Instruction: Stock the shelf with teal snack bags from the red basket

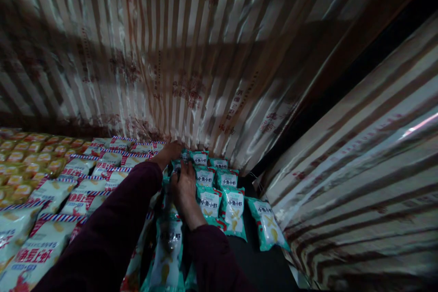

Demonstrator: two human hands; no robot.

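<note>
Both my arms in dark maroon sleeves reach down into a deep box lined with striped plastic. My left hand (168, 152) rests at the far end, fingers on the row of snack packets by the back wall; its fingers are partly hidden. My right hand (185, 187) lies just nearer, fingers curled down onto the teal snack packets (209, 201) at the top of their column. A teal packet (168, 246) lies lengthwise between my forearms.
White packets with red-blue striped edges (85, 182) fill the middle left. Small yellow-orange packets (30, 159) lie at the far left. Striped liner walls (212, 54) rise behind and at the right (359, 169). Dark bare floor (253, 255) shows at lower right beside a loose teal packet (268, 223).
</note>
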